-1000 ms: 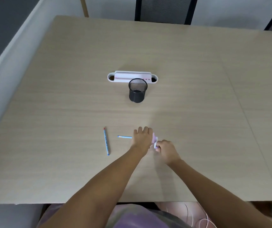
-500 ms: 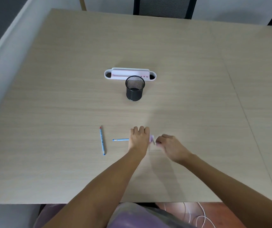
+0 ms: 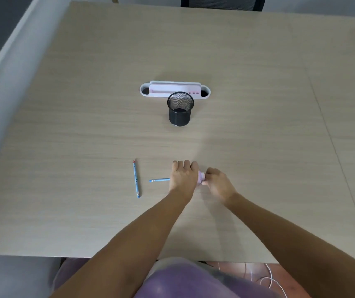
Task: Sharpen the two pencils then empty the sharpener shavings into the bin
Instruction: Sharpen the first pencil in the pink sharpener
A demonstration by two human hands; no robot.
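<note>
My left hand (image 3: 183,178) is closed over a blue pencil (image 3: 159,180) whose free end sticks out to the left, flat above the table. A small pink sharpener (image 3: 201,179) shows between both hands, and my right hand (image 3: 217,184) grips its right side. The pencil's tip is hidden inside my left hand and the sharpener. A second blue pencil (image 3: 136,181) with a red tip lies loose on the table to the left, pointing away from me. The black mesh bin (image 3: 180,109) stands upright further back, centre.
A white and pink desk organiser (image 3: 174,89) sits just behind the mesh bin. The wooden table (image 3: 86,125) reaches a grey partition on the left. A chair back shows beyond the far edge, and white cables lie on the floor near my lap.
My right hand drew slightly away from the sharpener half a second ago and now grips it again. The left hand and pencil have stayed in place.
</note>
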